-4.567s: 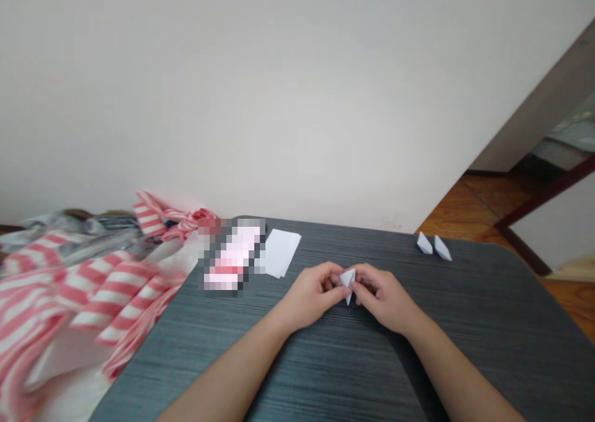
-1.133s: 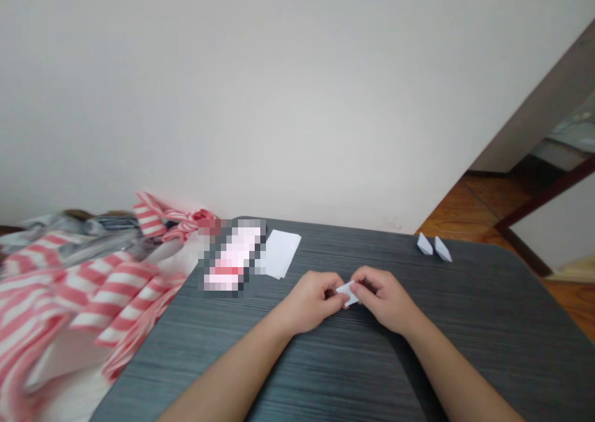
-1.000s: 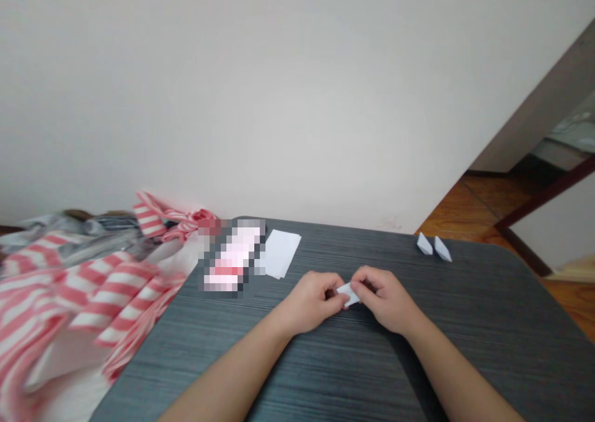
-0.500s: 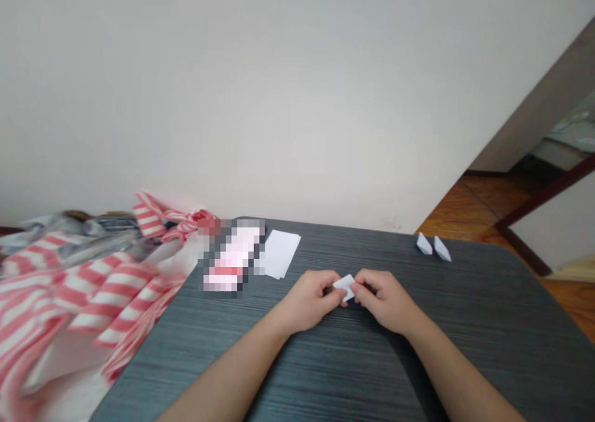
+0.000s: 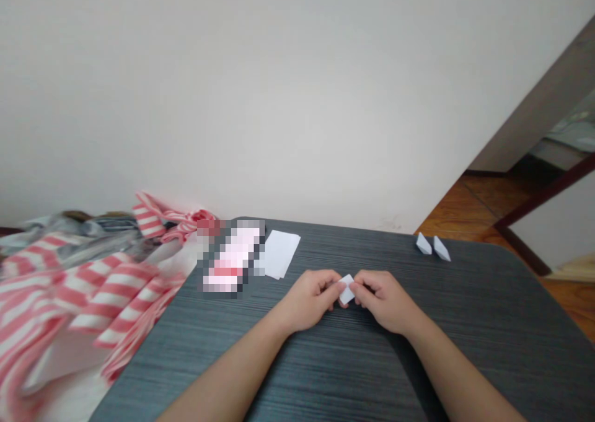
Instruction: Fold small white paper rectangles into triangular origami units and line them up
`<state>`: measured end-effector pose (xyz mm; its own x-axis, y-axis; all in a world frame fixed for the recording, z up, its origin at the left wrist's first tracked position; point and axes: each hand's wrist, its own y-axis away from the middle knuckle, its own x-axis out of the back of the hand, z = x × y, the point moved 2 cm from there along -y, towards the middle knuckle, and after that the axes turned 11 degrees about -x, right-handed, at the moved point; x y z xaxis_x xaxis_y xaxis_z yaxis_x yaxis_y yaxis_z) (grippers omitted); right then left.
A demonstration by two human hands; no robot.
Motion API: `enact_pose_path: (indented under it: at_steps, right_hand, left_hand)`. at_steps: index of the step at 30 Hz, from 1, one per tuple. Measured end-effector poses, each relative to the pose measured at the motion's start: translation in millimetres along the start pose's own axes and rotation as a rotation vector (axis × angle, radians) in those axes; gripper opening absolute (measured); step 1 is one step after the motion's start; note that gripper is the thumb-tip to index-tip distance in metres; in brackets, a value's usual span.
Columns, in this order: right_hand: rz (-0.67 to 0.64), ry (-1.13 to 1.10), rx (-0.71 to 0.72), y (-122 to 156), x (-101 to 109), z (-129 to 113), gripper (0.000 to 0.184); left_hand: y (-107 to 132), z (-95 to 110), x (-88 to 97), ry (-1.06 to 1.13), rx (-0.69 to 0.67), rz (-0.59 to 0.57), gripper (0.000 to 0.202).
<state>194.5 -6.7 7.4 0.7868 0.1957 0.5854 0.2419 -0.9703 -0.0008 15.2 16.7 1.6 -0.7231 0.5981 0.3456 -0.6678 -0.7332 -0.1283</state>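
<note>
Head view: The left hand (image 5: 310,301) and the right hand (image 5: 383,301) pinch a small folded white paper piece (image 5: 346,294) between thumb and fingers, one at each side. The piece is located between the hands, above the middle of the dark table (image 5: 353,372); whether it touches the surface cannot be determined. A stack of white paper sheets (image 5: 281,253) lies beyond the left hand, beside a pixelated rectangular item (image 5: 235,258). Two pointed folded paper pieces (image 5: 432,248) rest side by side near the far right edge. The step in hand appears to be shaping or creasing the paper. The next move likely calls for aligned edges, a steady left-hand grip and firm thumb pressure along the fold.
</note>
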Motion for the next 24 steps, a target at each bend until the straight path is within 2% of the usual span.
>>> enact_pose_path:
  at_steps: [7,18,24]
  right_hand:
    - [-0.016,-0.03,-0.071,-0.1,-1.3,4.3,0.028]
    - [-0.025,-0.019,-0.061,0.0,0.2,3.4,0.028]
    - [-0.011,-0.018,-0.053,0.8,0.6,6.7,0.028]
  left_hand:
    - [0.5,0.4,4.1,-0.052,0.05,0.041,0.038]
    - [1.3,-6.0,2.6,-0.002,0.054,0.029,0.039]
    - [0.2,-9.7,1.1,0.029,0.058,0.077,0.037]
